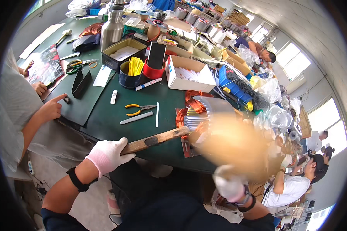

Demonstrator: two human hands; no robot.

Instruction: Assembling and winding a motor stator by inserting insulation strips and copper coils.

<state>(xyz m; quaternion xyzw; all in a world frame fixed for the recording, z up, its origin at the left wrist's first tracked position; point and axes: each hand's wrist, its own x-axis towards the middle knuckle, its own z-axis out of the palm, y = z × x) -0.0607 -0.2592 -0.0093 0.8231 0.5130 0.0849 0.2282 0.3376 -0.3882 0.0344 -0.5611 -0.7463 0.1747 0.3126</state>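
Observation:
My left hand (pixel 108 154), in a white glove with a pink cuff, is closed round the near end of a worn wooden stick (pixel 155 141). The stick's far end reaches the copper windings (pixel 196 106) of a metal motor stator (pixel 221 104) lying on the table. In my right hand (pixel 228 183), also gloved, is a mallet with a big tan head (pixel 239 146), smeared by motion. That blurred head hides the lower right of the stator. Whether the mallet touches the stick or the stator I cannot tell.
On the green table (pixel 115 115) lie yellow-handled pliers (pixel 139 109), a grey bar (pixel 136 118) and a marker (pixel 148 84). Behind stand a white box (pixel 189 74), a red holder with a phone (pixel 157 56) and a steel bottle (pixel 112 30). People (pixel 23 96) work at left and right.

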